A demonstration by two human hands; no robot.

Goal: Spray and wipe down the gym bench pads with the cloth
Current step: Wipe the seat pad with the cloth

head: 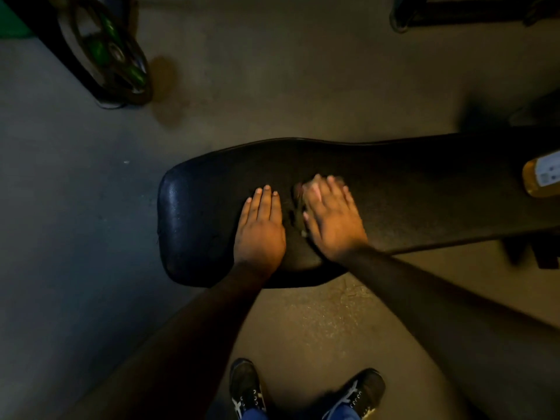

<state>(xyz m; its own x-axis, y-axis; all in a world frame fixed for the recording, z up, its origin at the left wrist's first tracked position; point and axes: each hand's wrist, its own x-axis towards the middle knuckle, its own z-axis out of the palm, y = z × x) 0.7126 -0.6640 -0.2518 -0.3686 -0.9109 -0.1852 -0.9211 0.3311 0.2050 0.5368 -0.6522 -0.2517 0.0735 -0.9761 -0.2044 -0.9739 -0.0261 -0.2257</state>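
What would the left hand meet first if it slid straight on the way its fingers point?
Only more bench pad ahead of the left hand, then its far edge and bare floor; nothing else seems to lie in that line.

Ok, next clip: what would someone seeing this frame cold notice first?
First, two bare hands pressed flat, side by side, on the black bench pad mid-frame: the left hand on bare vinyl, the right hand, motion-blurred, over a dark cloth that shows only beside it. Next, an amber bottle lies on the pad at the right edge, and a weight plate with green patches leans upper left.
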